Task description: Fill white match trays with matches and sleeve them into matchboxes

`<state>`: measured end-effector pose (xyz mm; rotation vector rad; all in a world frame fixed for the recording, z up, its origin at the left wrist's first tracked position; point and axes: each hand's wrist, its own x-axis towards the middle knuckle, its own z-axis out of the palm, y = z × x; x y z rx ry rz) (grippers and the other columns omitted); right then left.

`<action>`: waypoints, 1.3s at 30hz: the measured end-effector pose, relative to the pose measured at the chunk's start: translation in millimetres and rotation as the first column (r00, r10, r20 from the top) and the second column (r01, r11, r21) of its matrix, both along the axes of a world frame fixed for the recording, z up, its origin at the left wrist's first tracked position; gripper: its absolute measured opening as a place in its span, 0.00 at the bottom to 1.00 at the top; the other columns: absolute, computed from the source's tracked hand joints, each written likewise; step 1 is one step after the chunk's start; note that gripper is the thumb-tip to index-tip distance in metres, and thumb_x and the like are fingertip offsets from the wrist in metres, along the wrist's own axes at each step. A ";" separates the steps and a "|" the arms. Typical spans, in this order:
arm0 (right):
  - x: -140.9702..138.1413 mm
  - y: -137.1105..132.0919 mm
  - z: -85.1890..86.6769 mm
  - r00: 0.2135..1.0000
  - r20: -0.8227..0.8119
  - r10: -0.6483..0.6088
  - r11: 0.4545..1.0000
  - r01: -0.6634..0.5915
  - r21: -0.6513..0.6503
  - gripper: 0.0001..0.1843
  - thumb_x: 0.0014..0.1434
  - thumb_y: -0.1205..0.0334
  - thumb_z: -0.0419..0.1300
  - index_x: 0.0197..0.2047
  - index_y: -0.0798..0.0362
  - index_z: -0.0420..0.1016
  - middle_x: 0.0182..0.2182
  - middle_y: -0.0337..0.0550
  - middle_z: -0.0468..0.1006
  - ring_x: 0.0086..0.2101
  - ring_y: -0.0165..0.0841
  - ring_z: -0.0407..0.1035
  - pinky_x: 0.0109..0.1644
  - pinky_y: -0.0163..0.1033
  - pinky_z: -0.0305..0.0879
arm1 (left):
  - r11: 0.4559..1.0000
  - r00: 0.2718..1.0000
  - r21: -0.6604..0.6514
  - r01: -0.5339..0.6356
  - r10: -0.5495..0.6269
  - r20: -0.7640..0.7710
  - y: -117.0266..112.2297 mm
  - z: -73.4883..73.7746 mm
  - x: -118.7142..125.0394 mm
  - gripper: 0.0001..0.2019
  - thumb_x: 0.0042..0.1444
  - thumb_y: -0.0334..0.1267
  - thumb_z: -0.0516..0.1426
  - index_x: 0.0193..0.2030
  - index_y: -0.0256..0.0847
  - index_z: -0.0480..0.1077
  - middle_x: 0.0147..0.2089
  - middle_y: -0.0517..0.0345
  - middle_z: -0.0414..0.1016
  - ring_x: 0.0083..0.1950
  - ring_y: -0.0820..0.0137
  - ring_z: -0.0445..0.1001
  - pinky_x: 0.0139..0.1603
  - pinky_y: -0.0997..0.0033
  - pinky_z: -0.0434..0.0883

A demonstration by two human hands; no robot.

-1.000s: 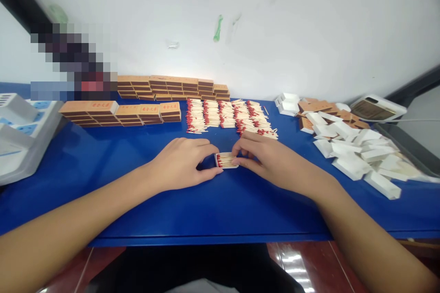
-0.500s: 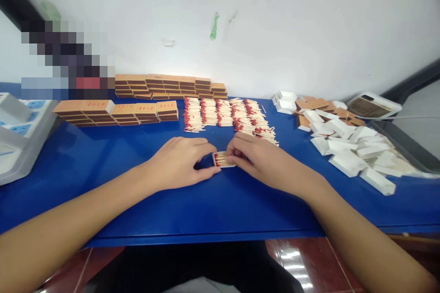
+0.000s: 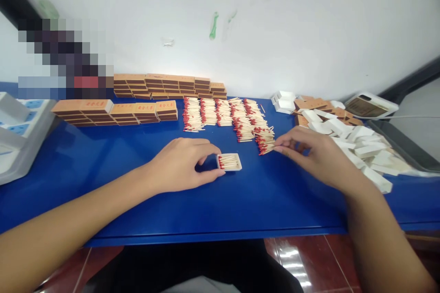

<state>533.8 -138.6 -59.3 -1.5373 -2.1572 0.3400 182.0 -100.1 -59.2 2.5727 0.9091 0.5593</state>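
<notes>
My left hand (image 3: pixel 184 164) grips the left end of a small white matchbox tray (image 3: pixel 240 166) between thumb and forefinger. Red-headed matches (image 3: pixel 228 162) lie in the tray with their heads to the left. To the right, my right hand (image 3: pixel 314 158) is closed in a pinch at the stick ends of the nearest matches (image 3: pixel 266 140) of the rightmost row. How many sticks its fingertips hold is hard to make out. Other rows of loose matches (image 3: pixel 224 112) spread behind the tray on the blue table (image 3: pixel 206 213).
Stacked orange matchboxes (image 3: pixel 163 84) line the wall, with a second stack (image 3: pixel 123 112) in front at left. At right lie a heap of white trays (image 3: pixel 369 151), orange sleeves (image 3: pixel 316 104) and a white device (image 3: pixel 373 104). A pale plastic container (image 3: pixel 37 146) stands far left.
My right hand has moved from the tray to the right, onto the near end of the rightmost match row. My left hand still grips the tray, which sits slightly farther right.
</notes>
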 end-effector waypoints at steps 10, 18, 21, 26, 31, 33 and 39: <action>2.1 2.7 -13.1 1.000 -0.019 0.017 0.996 -0.019 -0.083 0.15 0.71 0.44 0.60 0.44 0.46 0.79 0.38 0.43 0.76 0.35 0.36 0.69 0.38 0.43 0.68 | 0.999 0.999 0.033 0.028 -0.027 -0.046 -3.2 0.8 2.2 0.15 0.66 0.49 0.62 0.52 0.43 0.80 0.32 0.64 0.73 0.29 0.75 0.70 0.32 0.72 0.64; 3.3 2.7 -16.5 1.000 0.003 0.005 0.996 -0.005 -0.089 0.17 0.72 0.43 0.58 0.43 0.47 0.77 0.35 0.43 0.75 0.32 0.36 0.67 0.35 0.42 0.65 | 0.999 0.997 0.055 0.000 0.004 -0.071 2.0 -0.9 -1.1 0.16 0.66 0.50 0.62 0.52 0.43 0.79 0.32 0.63 0.74 0.31 0.74 0.72 0.33 0.71 0.64; 5.1 3.1 -17.2 1.000 0.007 -0.009 0.997 0.009 -0.070 0.17 0.72 0.43 0.58 0.44 0.48 0.76 0.35 0.44 0.76 0.31 0.36 0.67 0.35 0.42 0.65 | 0.998 0.998 0.061 0.002 0.002 -0.069 1.8 -1.9 -0.5 0.16 0.67 0.50 0.61 0.52 0.43 0.79 0.32 0.63 0.73 0.31 0.73 0.72 0.33 0.71 0.64; -10.8 0.5 -6.4 1.000 0.016 0.004 1.000 -0.004 0.002 0.13 0.73 0.48 0.59 0.43 0.49 0.75 0.37 0.45 0.75 0.33 0.36 0.68 0.36 0.42 0.65 | 0.999 0.998 0.044 -0.018 0.021 -0.060 2.7 -4.1 -0.3 0.16 0.66 0.51 0.61 0.51 0.43 0.79 0.32 0.63 0.73 0.32 0.72 0.72 0.33 0.70 0.63; -54.2 -2.6 14.5 0.990 0.022 0.138 0.990 -0.137 -0.027 0.09 0.75 0.53 0.57 0.45 0.48 0.73 0.41 0.44 0.75 0.38 0.37 0.70 0.41 0.41 0.67 | 1.000 0.997 0.000 -0.020 0.020 -0.072 0.7 -3.2 2.4 0.16 0.65 0.50 0.62 0.53 0.44 0.79 0.33 0.63 0.74 0.32 0.72 0.72 0.34 0.70 0.62; -71.5 -1.2 19.4 0.979 0.035 0.200 0.979 -0.198 -0.040 0.08 0.75 0.54 0.57 0.45 0.48 0.72 0.42 0.44 0.75 0.40 0.37 0.71 0.44 0.42 0.67 | 1.000 0.997 0.001 -0.022 0.022 -0.070 0.2 -2.9 2.5 0.16 0.65 0.51 0.62 0.52 0.44 0.79 0.33 0.63 0.73 0.32 0.72 0.72 0.33 0.70 0.62; -102.5 3.6 17.5 0.956 0.142 0.257 0.965 -0.247 -0.084 0.05 0.75 0.61 0.56 0.46 0.50 0.72 0.45 0.45 0.76 0.42 0.38 0.72 0.44 0.42 0.66 | 0.999 0.996 0.017 -0.029 0.030 -0.084 -0.2 -3.6 1.7 0.16 0.66 0.52 0.61 0.50 0.43 0.79 0.34 0.62 0.74 0.31 0.72 0.71 0.32 0.70 0.61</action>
